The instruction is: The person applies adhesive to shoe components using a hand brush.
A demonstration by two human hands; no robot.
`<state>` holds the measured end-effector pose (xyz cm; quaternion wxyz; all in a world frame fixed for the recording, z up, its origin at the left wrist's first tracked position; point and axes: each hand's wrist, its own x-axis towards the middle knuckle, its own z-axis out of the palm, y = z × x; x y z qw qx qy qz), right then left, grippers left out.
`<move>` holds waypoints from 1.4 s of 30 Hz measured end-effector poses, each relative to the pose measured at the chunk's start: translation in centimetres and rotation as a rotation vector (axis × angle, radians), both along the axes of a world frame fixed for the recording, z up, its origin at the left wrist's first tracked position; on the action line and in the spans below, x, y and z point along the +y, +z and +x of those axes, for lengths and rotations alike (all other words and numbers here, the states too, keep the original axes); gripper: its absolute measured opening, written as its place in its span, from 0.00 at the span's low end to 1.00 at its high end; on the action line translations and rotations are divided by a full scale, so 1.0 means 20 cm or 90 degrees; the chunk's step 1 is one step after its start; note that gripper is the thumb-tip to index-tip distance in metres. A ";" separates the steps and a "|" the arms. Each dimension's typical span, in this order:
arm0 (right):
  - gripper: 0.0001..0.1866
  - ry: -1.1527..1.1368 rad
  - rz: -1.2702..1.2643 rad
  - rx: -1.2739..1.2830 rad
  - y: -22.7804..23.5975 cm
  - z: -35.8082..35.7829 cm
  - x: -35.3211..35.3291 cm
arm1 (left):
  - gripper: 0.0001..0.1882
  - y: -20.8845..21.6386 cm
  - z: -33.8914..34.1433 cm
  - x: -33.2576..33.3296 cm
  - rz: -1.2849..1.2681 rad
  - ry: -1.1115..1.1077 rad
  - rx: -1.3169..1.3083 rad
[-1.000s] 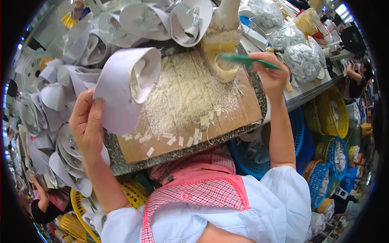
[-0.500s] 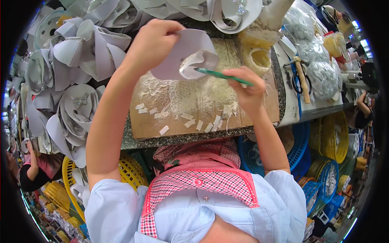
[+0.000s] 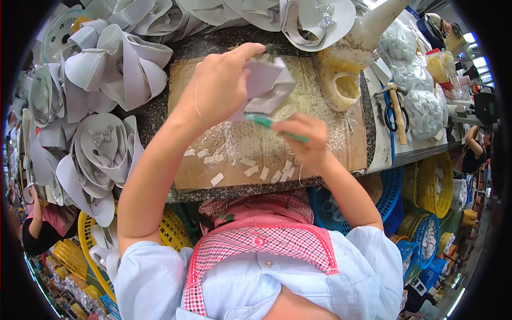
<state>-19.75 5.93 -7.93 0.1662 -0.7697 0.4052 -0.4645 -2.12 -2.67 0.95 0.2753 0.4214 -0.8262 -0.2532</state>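
Note:
My left hand (image 3: 221, 88) grips a pale grey-white shoe upper (image 3: 274, 88) above the work board, with the curled edge turned to the right. My right hand (image 3: 304, 136) is closed round a slim green brush (image 3: 285, 132). Its head meets the lower edge of the upper, though the exact contact is blurred. Beneath both hands lies a cardboard sheet (image 3: 213, 173) crusted with dried glue. Small white strips (image 3: 250, 171) are scattered over its near part. A yellowed, glue-coated pot (image 3: 344, 88) with a round opening stands just right of the upper.
More pale shoe uppers (image 3: 101, 144) are heaped at the left and along the back, some with sparkling bows. A wooden-handled hammer (image 3: 397, 114) and clear plastic bags (image 3: 424, 109) lie at the right. Yellow (image 3: 440, 184) and blue baskets (image 3: 392, 186) sit below the table edge.
The upper has been tilted and lowered slightly, and my left hand now covers more of it. My right hand has moved left and down with the brush, from inside the curl to its lower edge.

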 end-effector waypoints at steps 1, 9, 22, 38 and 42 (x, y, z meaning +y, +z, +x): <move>0.09 0.043 0.000 -0.002 0.01 -0.01 -0.01 | 0.14 0.00 0.02 0.00 0.000 0.003 0.000; 0.10 -0.101 0.157 -0.656 0.10 -0.41 0.10 | 0.10 0.23 -0.02 0.12 -0.454 -0.210 -0.296; 0.06 -0.320 0.034 -0.092 0.07 -0.04 -0.24 | 0.08 -0.19 -0.24 0.40 -0.496 -0.441 -0.515; 0.03 -0.173 0.404 -0.211 0.25 -0.06 -0.03 | 0.19 -0.36 0.07 0.37 -0.412 -0.119 -0.248; 0.07 -0.117 0.209 -0.310 0.18 0.05 -0.11 | 0.16 -0.46 0.16 0.43 -0.376 -0.154 -0.240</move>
